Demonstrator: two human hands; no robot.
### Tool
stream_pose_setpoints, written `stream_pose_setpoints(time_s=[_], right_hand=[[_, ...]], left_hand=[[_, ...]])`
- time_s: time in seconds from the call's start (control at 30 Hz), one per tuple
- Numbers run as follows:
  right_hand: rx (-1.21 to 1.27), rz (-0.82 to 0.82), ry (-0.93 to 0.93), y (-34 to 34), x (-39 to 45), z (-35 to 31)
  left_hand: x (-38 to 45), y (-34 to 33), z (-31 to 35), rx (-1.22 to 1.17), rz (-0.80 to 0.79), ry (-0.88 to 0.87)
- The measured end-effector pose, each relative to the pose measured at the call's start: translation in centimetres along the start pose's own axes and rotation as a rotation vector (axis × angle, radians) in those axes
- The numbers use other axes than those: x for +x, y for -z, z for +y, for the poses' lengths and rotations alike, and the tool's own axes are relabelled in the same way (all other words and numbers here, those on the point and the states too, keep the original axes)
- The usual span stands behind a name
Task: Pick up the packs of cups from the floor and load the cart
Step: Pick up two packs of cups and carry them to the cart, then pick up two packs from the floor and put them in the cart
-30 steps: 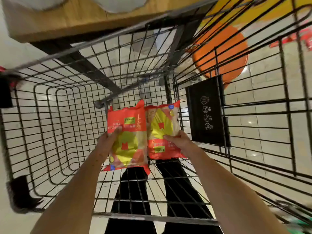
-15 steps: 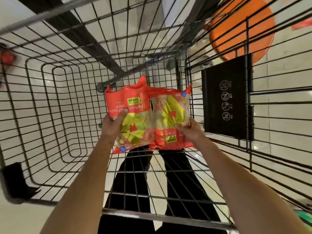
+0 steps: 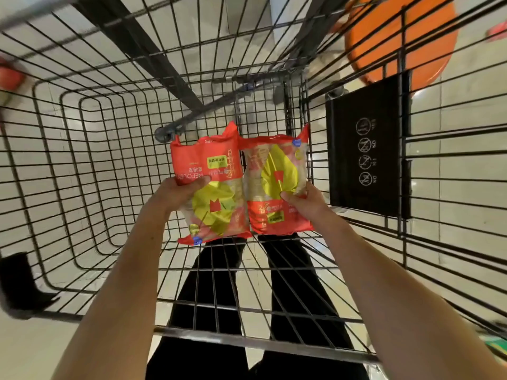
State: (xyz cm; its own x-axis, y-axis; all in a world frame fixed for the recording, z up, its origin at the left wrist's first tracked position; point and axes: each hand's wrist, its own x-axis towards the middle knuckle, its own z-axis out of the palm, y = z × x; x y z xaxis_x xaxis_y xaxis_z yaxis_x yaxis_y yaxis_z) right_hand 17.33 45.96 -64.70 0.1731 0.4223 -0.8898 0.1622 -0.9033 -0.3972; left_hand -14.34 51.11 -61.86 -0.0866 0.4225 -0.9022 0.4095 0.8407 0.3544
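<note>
**Two packs held inside cart**

Pale tiled floor (image 3: 463,171) under everything, seen thru black wire cart (image 3: 82,165). Looking straight down into basket from above.

Left hand (image 3: 175,194) w/ thumb laid over front of left pack (image 3: 211,185), fingers curled behind it: firm grip at mid-height. Right hand (image 3: 304,201) likewise on right pack (image 3: 277,182), thumb across front, fingers hidden behind. Both grips closed on their packs.

Packs side by side, edges touching, both inside cart basket, held up in the air above wire bottom near right-hand side. Red-orange wrappers w/ yellow-green shapes and clear windows; left pack printed upside down from this angle, right pack w/ label band at its near end. Cups inside only vaguely visible.

Black plastic panel (image 3: 365,149) w/ four white round warning symbols fixed on right wall of cart, just beside right pack, not touching. Orange round object (image 3: 397,39) on floor past cart's far right corner. Dark slanted bars (image 3: 142,48) beyond cart's far wall. Black trouser legs (image 3: 214,292) visible thru near wire wall, below forearms. Blurred red thing (image 3: 11,78) at far left edge; can't tell what.
</note>
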Motion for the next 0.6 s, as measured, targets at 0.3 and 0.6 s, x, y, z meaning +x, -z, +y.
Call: stream_pose_setpoints(time_s=[0.3, 0.6], right_hand=[[-0.458, 0.149, -0.013, -0.8, -3.6, -2.1], [-1.058, 0.183, 0.281, -2.7, -11.6, -12.5]], left_hand=[[-3.5, -1.0, 1.0, 0.128, 0.106, 0.046], [-10.5, 1.9, 5.0, 0.322, 0.248, -0.205]])
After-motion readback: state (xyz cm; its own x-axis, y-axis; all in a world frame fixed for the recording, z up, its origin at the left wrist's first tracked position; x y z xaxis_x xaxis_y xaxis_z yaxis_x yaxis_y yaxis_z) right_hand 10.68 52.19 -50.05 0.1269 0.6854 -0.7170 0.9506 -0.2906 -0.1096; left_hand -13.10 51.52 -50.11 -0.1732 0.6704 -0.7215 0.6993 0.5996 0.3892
